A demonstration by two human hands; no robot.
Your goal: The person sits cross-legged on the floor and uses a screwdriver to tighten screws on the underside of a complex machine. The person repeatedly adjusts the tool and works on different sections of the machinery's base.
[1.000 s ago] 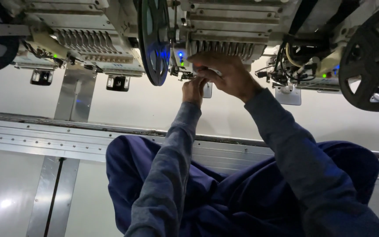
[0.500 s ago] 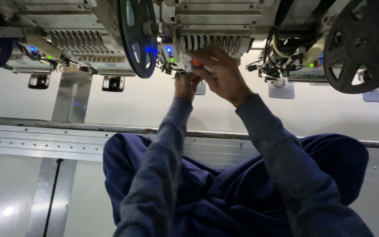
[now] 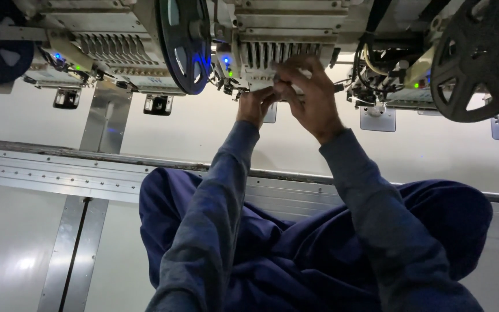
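Observation:
Both my hands are raised to the underside of a grey machine head point(image 3: 287, 34) with a ribbed front. My left hand point(image 3: 255, 107) is bunched just below the ribbed block, fingertips up against small parts there. Directly to its right, my right hand point(image 3: 310, 95) curls its fingers over the block's lower edge. The two hands touch each other. Whatever sits between the fingers is hidden. Grey sleeves cover both arms, and dark blue trousers point(image 3: 295, 248) fill the bottom of the view.
A dark blue-lit reel point(image 3: 187, 43) hangs left of the head and a black spoked reel point(image 3: 483, 58) at the right. Another machine head point(image 3: 105, 52) stands at the left. A metal rail point(image 3: 59, 173) crosses a white table, with a metal post point(image 3: 104, 118) behind it.
My hands stay at the same machine head, right fingers shifted slightly over its lower edge. A small orange thing seen between them half a second ago no longer shows.

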